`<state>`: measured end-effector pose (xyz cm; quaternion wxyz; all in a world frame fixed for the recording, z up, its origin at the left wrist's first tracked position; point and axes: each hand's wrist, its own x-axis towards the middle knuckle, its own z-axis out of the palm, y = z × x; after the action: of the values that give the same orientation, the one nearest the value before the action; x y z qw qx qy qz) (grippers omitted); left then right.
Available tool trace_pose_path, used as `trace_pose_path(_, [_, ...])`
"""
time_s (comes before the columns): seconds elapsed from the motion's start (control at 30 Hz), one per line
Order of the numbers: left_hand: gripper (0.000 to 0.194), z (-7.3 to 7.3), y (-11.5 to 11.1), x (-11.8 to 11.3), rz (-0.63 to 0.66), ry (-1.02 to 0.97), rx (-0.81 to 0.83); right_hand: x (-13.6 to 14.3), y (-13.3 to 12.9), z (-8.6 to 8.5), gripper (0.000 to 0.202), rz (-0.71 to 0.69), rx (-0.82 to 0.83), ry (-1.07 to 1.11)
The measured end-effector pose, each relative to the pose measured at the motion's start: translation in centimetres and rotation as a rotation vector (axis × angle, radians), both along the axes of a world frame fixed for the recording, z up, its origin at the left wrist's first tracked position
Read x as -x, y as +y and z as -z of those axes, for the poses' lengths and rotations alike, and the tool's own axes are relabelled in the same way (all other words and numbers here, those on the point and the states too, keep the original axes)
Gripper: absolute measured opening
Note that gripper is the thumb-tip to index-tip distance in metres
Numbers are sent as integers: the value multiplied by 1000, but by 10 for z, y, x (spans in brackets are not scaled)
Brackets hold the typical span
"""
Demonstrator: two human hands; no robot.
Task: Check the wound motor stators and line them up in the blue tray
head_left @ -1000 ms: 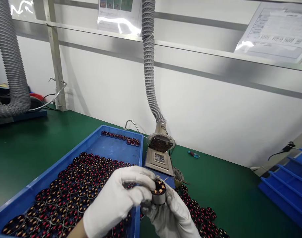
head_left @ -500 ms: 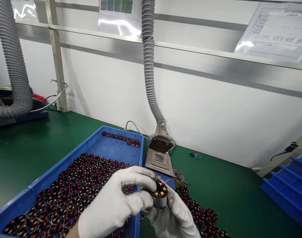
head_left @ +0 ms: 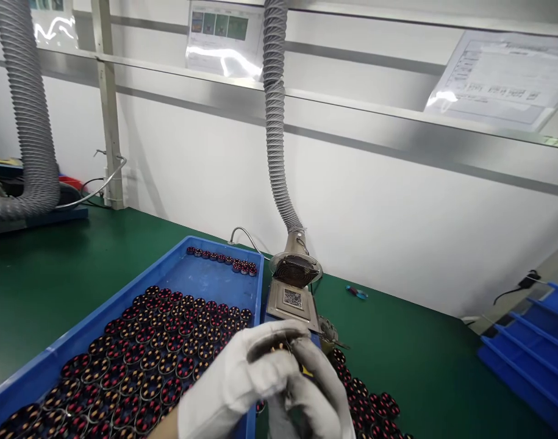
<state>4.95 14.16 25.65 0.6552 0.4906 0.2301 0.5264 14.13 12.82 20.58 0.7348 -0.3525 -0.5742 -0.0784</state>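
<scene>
Both my hands wear white gloves and meet low in the middle of the head view. My left hand (head_left: 242,372) is closed, thumb and fingers curled around a small motor stator (head_left: 279,347), a metal ring with copper windings. Only a sliver of the stator shows between the fingers. My right hand (head_left: 318,387) presses against it from the other side with bent fingers, their tips partly hidden. To the left, a blue tray (head_left: 258,292) holds rows of similar stators (head_left: 150,360) with red and copper-coloured coils, plus a short row along its far end.
Behind my hands stands a solder pot (head_left: 293,300) under a fume hood (head_left: 297,268) with a grey hose (head_left: 275,122). More stators (head_left: 370,402) lie to the right on the green table. Small cutters (head_left: 356,292) lie farther back. Blue racks (head_left: 535,347) stand at the right.
My hands have turned and closed in, so the stator that was plainly visible is now mostly covered. The left hand has shifted to the right, and the view has tilted slightly.
</scene>
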Motion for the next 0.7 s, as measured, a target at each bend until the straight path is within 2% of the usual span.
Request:
trace_pose_path(0.07, [26,6,1,-10,-102,-141,29,5,0,2,52,71,-40,-28])
trace_pose_path(0.2, [21,12,5,-9,-281,-411,-4,3,-3,5,52,-28,44,171])
trace_pose_path(0.23, [20,10,6,-5,-321,-409,-19,0,-4,6,49,-54,79,208])
trace_pose_path(0.3, [21,4,6,3,-343,-276,-23,-6,-5,7,49,-90,110,230])
trace_pose_path(0.37, [29,-2,4,5,-297,-53,26,-9,-6,8,53,-112,110,204])
trace_pose_path(0.43, [24,-5,2,1,-280,37,93,-10,-6,8,56,-117,100,175])
trace_pose_path(0.53, [12,-1,2,-6,-367,-116,128,-9,-6,6,60,-117,44,154])
trace_pose_path(0.6, [14,3,3,-6,-410,-230,103,-9,-7,5,63,-151,57,126])
trace_pose_path(0.7, [22,4,3,1,-433,-273,21,-10,-8,3,63,-165,105,93])
